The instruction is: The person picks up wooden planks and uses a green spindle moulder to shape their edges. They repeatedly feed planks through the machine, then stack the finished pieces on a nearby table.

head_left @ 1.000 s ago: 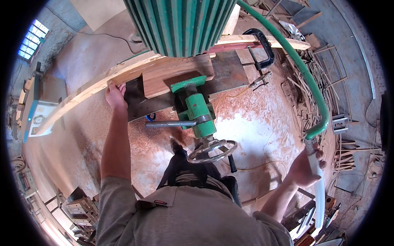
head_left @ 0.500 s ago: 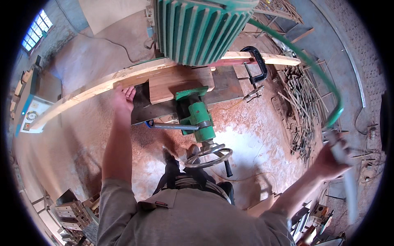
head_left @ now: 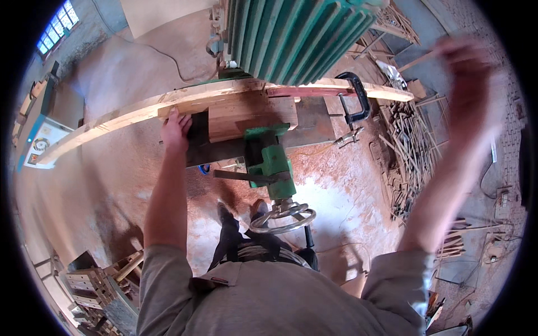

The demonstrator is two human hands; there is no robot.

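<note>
Resting flat, the left hand (head_left: 175, 132) presses the long pale wooden plank (head_left: 134, 112), which lies across the dark machine surface (head_left: 314, 126) below the green ribbed motor housing (head_left: 297, 36). The right hand (head_left: 468, 84) is raised, blurred, fingers spread, empty. A green handwheel (head_left: 283, 217) sits below.

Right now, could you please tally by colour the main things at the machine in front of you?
Green: 2, ribbed motor housing and machine slide.
Pale wood: 2, long plank under the left hand, and block.
Black: 1, clamp.
Grey: 1, handwheel.
Total: 6.
</note>
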